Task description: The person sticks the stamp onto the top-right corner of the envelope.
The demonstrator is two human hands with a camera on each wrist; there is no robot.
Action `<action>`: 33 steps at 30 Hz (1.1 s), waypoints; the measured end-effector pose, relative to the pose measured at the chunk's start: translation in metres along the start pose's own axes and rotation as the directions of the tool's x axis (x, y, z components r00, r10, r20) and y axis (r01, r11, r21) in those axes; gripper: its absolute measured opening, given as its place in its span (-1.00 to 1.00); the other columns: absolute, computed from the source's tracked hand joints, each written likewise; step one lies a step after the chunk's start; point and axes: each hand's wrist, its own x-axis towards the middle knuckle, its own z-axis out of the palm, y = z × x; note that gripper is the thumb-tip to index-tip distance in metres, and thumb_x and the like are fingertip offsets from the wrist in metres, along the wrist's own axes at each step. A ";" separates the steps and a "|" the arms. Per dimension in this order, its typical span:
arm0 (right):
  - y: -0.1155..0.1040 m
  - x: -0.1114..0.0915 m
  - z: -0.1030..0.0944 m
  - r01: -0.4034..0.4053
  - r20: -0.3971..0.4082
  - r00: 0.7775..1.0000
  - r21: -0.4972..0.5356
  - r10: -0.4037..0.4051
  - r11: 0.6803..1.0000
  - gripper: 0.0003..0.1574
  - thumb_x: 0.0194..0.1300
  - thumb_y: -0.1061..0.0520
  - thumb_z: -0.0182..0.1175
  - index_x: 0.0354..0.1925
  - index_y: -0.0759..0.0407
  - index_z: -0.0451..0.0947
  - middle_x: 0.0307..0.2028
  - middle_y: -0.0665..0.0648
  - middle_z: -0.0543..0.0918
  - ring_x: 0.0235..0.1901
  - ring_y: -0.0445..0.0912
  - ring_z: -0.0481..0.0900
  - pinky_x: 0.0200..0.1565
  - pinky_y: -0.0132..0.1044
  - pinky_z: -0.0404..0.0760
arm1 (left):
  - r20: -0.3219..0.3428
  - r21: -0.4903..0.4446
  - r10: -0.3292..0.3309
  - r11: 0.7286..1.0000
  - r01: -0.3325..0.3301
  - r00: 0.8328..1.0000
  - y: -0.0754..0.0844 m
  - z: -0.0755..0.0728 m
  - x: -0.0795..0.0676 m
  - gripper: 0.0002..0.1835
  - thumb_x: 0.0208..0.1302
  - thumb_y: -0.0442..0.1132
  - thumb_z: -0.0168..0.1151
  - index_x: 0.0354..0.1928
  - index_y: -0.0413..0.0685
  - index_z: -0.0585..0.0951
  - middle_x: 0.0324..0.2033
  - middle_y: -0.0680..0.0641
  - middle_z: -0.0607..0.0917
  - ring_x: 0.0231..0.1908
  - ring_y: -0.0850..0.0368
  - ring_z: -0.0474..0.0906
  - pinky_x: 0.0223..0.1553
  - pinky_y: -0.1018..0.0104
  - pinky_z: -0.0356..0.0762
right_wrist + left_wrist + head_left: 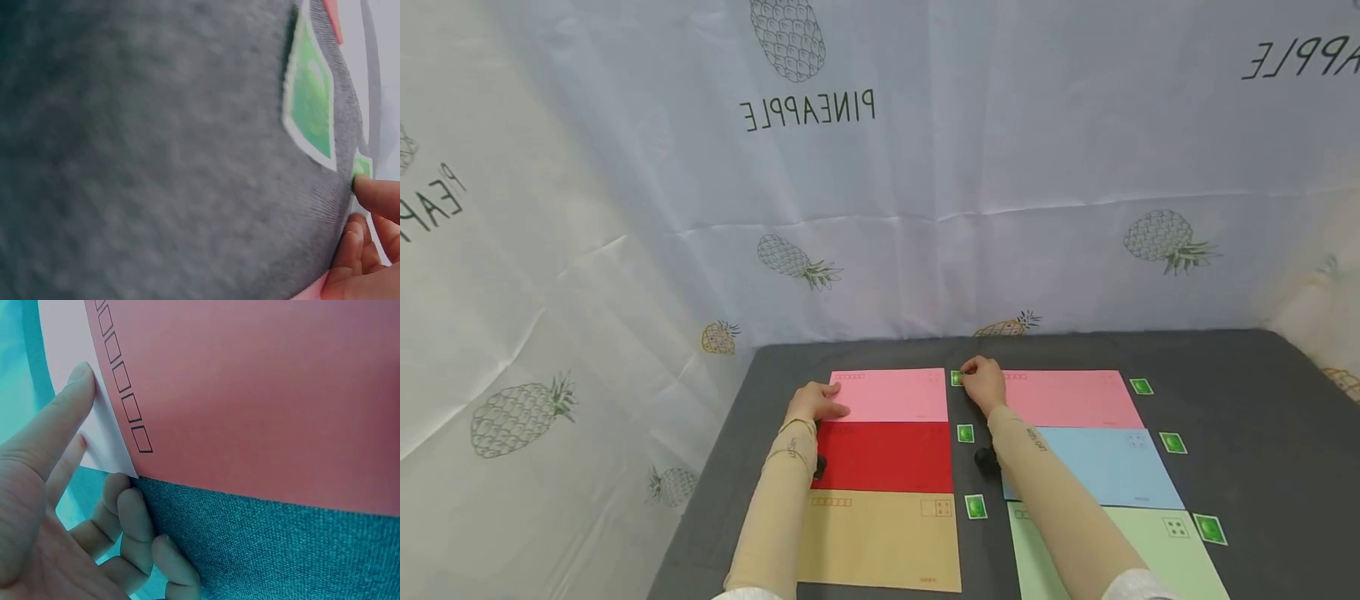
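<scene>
- From the head, your left hand (816,402) lay at the left edge of the pink rectangular paper envelope (891,397), behind the red rectangular paper envelope (887,454); your right hand (985,385) met the small green white-bordered stamp (957,378) on the dark grey cloth (1262,425), just beside that pink envelope's right edge.
- At your left wrist, your thumb was over the white strip (107,434), spread from the loosely bent fingers.
- At your right wrist, your thumb and fingertip seemed to pinch the stamp, though the hand was partly cropped.
</scene>
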 end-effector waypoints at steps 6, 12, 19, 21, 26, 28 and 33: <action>0.001 0.003 -0.004 -0.022 0.066 0.998 0.035 0.020 0.999 -0.84 0.21 0.23 0.15 -0.23 0.28 0.55 -0.21 0.29 0.61 -0.25 0.08 0.51 -0.15 -0.09 0.47 | 0.006 -0.019 -0.025 1.000 0.025 1.000 -0.002 0.003 0.002 -0.29 0.06 -0.12 0.37 0.29 0.06 0.36 0.27 -0.32 0.37 0.20 -0.21 0.36 0.18 -0.03 0.37; 0.001 0.005 -0.009 -0.028 0.102 0.995 0.081 0.019 0.996 -0.83 0.25 0.23 0.13 -0.19 0.28 0.54 -0.25 0.28 0.59 -0.29 0.05 0.49 -0.21 -0.15 0.47 | -0.001 -0.027 -0.019 0.999 0.019 1.000 -0.001 0.003 0.002 -0.30 0.07 -0.12 0.36 0.29 0.04 0.35 0.27 -0.32 0.37 0.19 -0.22 0.35 0.17 -0.03 0.38; 0.001 0.008 -0.010 -0.081 0.116 0.991 0.175 0.061 0.981 -0.76 0.27 0.16 0.13 -0.11 0.24 0.54 -0.19 0.24 0.57 -0.24 0.03 0.48 -0.18 -0.20 0.46 | -0.010 -0.028 -0.016 0.999 0.016 1.000 0.001 0.001 -0.002 -0.30 0.09 -0.12 0.35 0.30 0.03 0.34 0.27 -0.31 0.36 0.17 -0.20 0.37 0.17 -0.02 0.38; 0.000 0.010 -0.009 -0.076 0.119 0.992 0.208 0.052 0.975 -0.72 0.27 0.14 0.13 -0.06 0.22 0.53 -0.15 0.25 0.57 -0.20 0.04 0.49 -0.15 -0.19 0.45 | -0.011 -0.022 -0.009 1.000 0.009 1.000 0.001 0.000 -0.003 -0.30 0.09 -0.12 0.35 0.30 0.01 0.34 0.27 -0.31 0.37 0.18 -0.21 0.37 0.17 -0.02 0.38; -0.007 0.011 -0.003 -0.051 0.158 0.987 0.260 0.010 0.964 -0.59 0.26 0.12 0.14 0.06 0.21 0.44 -0.11 0.28 0.58 -0.12 0.08 0.49 -0.12 -0.21 0.42 | -0.008 -0.009 0.011 1.000 -0.011 1.000 -0.001 -0.002 -0.002 -0.30 0.09 -0.11 0.35 0.29 0.02 0.35 0.26 -0.32 0.38 0.19 -0.22 0.36 0.17 -0.03 0.38; -0.011 0.011 0.001 -0.047 0.177 0.984 0.266 -0.001 0.963 -0.56 0.25 0.13 0.15 0.09 0.21 0.41 -0.12 0.28 0.58 -0.11 0.08 0.50 -0.13 -0.22 0.41 | -0.005 -0.009 0.008 1.000 -0.008 1.000 -0.004 0.000 0.002 -0.30 0.07 -0.11 0.36 0.29 0.03 0.35 0.26 -0.32 0.38 0.19 -0.23 0.36 0.16 -0.04 0.40; -0.017 0.009 0.010 -0.064 0.216 0.976 0.253 0.008 0.965 -0.55 0.25 0.14 0.15 0.10 0.21 0.39 -0.14 0.25 0.61 -0.08 0.06 0.52 -0.14 -0.23 0.41 | 0.003 -0.026 -0.006 1.000 0.006 1.000 -0.010 0.007 0.014 -0.28 0.04 -0.09 0.39 0.29 0.10 0.36 0.26 -0.29 0.40 0.20 -0.21 0.37 0.16 -0.04 0.40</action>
